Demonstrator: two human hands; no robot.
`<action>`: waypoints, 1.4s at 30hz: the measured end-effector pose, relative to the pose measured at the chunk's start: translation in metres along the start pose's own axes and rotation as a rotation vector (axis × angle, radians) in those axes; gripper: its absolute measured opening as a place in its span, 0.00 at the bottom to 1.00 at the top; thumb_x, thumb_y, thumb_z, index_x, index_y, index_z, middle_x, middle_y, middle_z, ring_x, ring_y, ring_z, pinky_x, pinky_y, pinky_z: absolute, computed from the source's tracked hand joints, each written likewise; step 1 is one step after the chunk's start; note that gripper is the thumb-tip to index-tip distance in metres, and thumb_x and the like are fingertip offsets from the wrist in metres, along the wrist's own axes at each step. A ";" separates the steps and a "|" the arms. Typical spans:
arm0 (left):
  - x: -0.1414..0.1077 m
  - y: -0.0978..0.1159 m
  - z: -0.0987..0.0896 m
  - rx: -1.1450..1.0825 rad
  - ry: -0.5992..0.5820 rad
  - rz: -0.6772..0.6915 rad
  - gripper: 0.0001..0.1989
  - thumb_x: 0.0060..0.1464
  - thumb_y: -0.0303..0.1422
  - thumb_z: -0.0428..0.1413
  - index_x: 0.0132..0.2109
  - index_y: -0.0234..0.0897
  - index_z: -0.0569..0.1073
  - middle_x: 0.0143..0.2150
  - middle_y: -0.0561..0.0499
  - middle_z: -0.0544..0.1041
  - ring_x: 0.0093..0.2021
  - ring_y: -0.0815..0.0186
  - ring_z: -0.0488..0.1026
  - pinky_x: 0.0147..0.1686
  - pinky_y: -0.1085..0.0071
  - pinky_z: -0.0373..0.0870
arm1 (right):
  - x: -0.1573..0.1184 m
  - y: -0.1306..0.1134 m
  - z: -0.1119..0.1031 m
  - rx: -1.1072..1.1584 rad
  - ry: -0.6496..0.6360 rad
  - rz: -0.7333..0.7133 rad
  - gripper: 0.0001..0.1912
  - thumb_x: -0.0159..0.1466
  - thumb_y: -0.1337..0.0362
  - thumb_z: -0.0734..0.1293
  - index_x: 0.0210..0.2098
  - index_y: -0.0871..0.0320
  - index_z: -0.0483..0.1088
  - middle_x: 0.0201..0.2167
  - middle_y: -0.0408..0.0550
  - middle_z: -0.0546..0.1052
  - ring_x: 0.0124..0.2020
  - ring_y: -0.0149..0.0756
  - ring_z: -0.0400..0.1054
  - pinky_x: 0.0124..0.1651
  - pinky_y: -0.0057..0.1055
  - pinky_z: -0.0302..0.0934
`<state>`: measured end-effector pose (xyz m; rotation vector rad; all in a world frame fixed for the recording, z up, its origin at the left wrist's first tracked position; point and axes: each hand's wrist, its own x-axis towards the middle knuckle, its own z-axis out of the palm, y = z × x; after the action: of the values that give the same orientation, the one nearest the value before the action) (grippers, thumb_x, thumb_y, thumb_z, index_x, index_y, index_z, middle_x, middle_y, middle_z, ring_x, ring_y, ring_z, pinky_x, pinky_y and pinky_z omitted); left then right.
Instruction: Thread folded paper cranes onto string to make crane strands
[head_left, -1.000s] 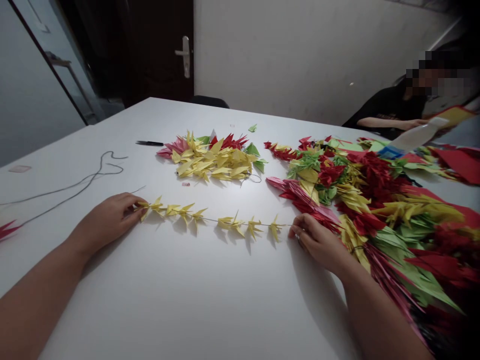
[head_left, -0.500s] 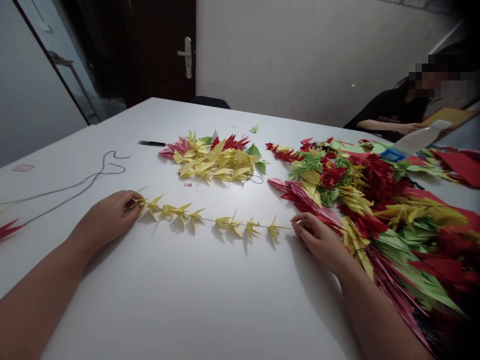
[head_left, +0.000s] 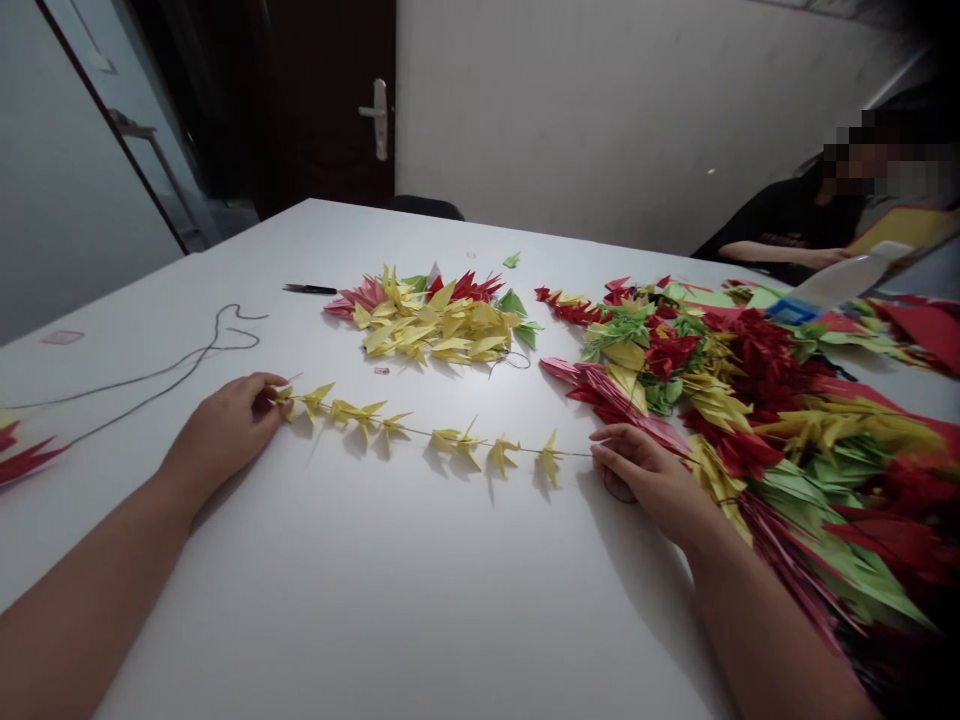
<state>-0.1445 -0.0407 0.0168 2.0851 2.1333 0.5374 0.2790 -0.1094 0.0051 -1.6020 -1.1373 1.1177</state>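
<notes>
a small room: a pale wall [head_left: 600, 120] and a dark door [head_left: 322, 100] with a metal handle [head_left: 379, 118], behind a broad white counter [head_left: 375, 570]. at the far right corner of the counter, a seated person [head_left: 787, 225] in a black top, one forearm along the edge, near a tilted plastic bottle [head_left: 847, 282]. across the right side of the counter, a big heap of folded paper cranes [head_left: 750, 420] in red, green, yellow and pink. toward the middle, a smaller pile of mostly yellow cranes [head_left: 431, 325], and just left of it a slim black tool [head_left: 310, 289]. further left, a loose grey cord [head_left: 172, 370].

nearest, laid out flat between both hands, a string of yellow paper cranes [head_left: 427, 435]. left hand [head_left: 229, 415] at its left end, fingers [head_left: 270, 395] curled together and pinched on the end crane. right hand [head_left: 649, 475] at its right end, beside the big heap, fingers [head_left: 604, 460] together on the line, a dark loop of thread [head_left: 619, 490] just under them.
</notes>
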 end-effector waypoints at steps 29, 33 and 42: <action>0.002 0.010 -0.003 -0.089 0.122 -0.046 0.18 0.46 0.35 0.49 0.43 0.36 0.75 0.48 0.52 0.71 0.40 0.66 0.69 0.47 0.71 0.65 | 0.005 0.001 0.003 0.001 0.028 -0.045 0.30 0.43 0.44 0.70 0.35 0.58 0.58 0.21 0.39 0.64 0.16 0.22 0.53 0.16 0.21 0.43; 0.004 0.015 -0.001 -0.023 0.110 -0.069 0.18 0.47 0.34 0.49 0.44 0.34 0.75 0.46 0.50 0.72 0.40 0.65 0.69 0.45 0.71 0.66 | 0.006 0.001 0.004 -0.001 0.046 -0.050 0.31 0.43 0.43 0.70 0.35 0.58 0.59 0.21 0.40 0.65 0.16 0.22 0.53 0.17 0.21 0.44; 0.013 0.012 0.005 0.070 0.137 -0.048 0.18 0.51 0.33 0.47 0.46 0.31 0.73 0.47 0.47 0.72 0.42 0.63 0.69 0.45 0.69 0.65 | 0.005 -0.004 0.003 0.051 0.007 -0.022 0.32 0.41 0.46 0.72 0.37 0.57 0.59 0.24 0.42 0.66 0.22 0.25 0.58 0.23 0.23 0.52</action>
<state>-0.1319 -0.0275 0.0183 2.0828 2.3028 0.6249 0.2765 -0.1035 0.0071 -1.5500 -1.1103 1.1173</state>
